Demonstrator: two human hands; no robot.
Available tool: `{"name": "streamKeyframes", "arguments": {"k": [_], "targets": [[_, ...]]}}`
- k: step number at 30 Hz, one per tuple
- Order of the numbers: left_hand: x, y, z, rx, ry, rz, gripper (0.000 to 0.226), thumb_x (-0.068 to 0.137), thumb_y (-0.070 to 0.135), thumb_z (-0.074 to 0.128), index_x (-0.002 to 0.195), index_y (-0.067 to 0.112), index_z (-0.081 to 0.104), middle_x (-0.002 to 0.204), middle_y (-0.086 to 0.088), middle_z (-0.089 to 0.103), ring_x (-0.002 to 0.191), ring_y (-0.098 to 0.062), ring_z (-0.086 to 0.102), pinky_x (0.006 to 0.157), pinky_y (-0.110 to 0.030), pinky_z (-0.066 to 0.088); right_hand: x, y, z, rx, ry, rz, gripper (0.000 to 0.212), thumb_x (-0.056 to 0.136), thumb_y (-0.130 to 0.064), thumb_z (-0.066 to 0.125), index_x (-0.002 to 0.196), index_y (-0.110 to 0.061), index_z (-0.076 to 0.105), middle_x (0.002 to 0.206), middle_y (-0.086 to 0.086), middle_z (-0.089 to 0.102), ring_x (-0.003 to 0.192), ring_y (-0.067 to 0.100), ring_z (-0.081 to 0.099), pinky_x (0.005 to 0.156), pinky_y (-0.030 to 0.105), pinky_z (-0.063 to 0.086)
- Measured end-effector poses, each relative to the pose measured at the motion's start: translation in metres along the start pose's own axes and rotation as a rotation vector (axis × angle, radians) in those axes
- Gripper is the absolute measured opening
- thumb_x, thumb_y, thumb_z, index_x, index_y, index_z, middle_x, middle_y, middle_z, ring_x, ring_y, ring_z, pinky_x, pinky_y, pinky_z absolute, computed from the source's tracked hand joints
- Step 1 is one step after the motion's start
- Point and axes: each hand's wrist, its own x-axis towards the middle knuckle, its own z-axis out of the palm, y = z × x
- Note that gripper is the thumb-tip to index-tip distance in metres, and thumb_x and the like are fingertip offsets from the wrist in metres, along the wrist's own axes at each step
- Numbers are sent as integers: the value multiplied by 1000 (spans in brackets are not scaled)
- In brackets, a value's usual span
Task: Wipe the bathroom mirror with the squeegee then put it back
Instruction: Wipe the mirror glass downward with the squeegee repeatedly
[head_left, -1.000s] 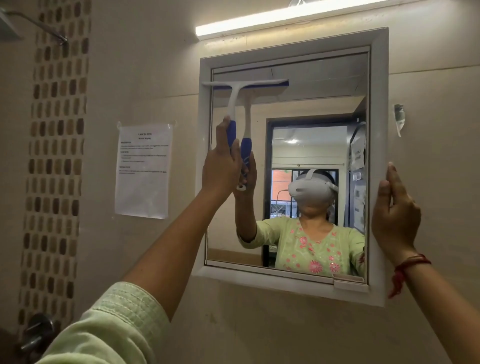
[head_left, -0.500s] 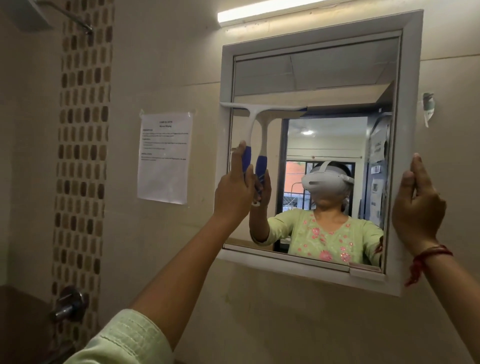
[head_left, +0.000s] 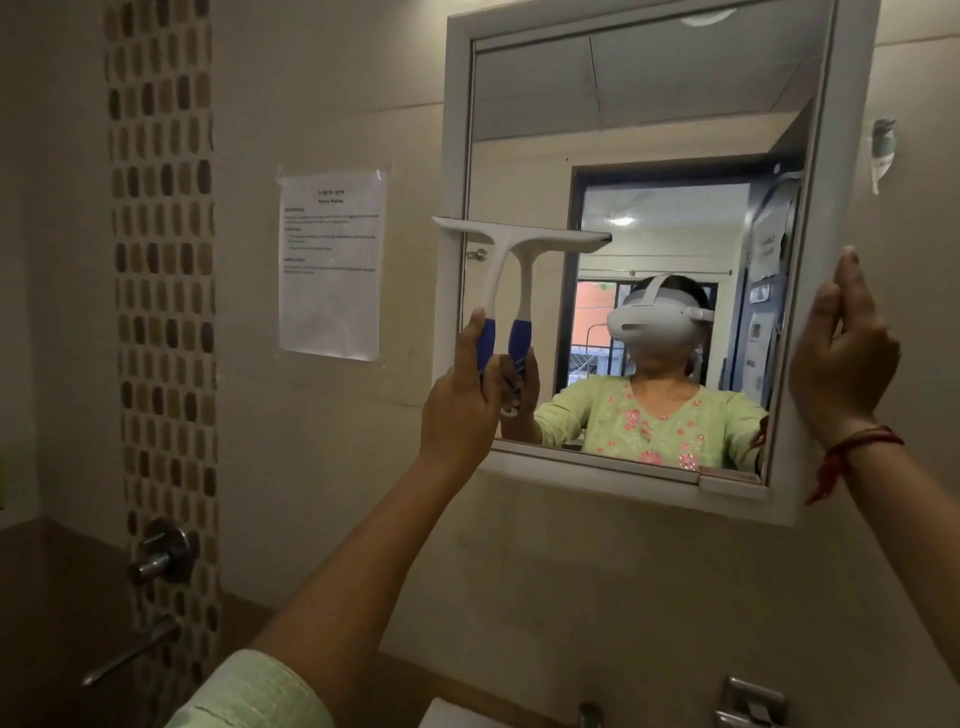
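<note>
The white-framed bathroom mirror (head_left: 649, 93) hangs on the beige wall ahead. A white squeegee (head_left: 498, 249) with a blue grip lies flat against the left half of the glass, its blade level at about mid height and its left end over the frame. My left hand (head_left: 460, 400) grips the blue handle from below. My right hand (head_left: 841, 353) rests against the mirror's right frame edge, fingers pointing up and holding nothing. A red thread is tied around that wrist.
A printed notice (head_left: 332, 265) is taped to the wall left of the mirror. A mosaic tile strip (head_left: 161, 291) runs down the wall above a wall tap (head_left: 161, 556). A sink edge (head_left: 457, 714) and a metal fitting (head_left: 748, 701) show at the bottom. A small object (head_left: 882, 150) sticks to the wall at right.
The squeegee has slid down the glass from near the mirror's top to about mid height, with my left hand lowering along. My right hand stays on the frame.
</note>
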Motion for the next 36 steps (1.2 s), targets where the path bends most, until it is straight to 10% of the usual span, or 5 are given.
{"name": "streamKeyframes", "arguments": {"k": [24, 36], "targets": [[-155, -22, -17, -11, -213, -166, 57, 93, 16, 46, 139, 29, 15, 62, 3, 45, 42, -4, 37, 41, -13, 33, -1, 7, 3, 5, 5, 22, 48, 99, -44, 24, 142, -24, 35, 141, 0, 47, 107, 24, 60, 84, 26, 45], [-210, -10, -21, 3, -278, -336, 51, 93, 17, 47, 132, 38, 20, 68, 6, 49, 46, -6, 43, 46, -21, 40, -1, 10, 5, -55, 6, 73, 53, 97, -51, 18, 142, -27, 33, 117, 9, 65, 79, 28, 60, 70, 37, 47]]}}
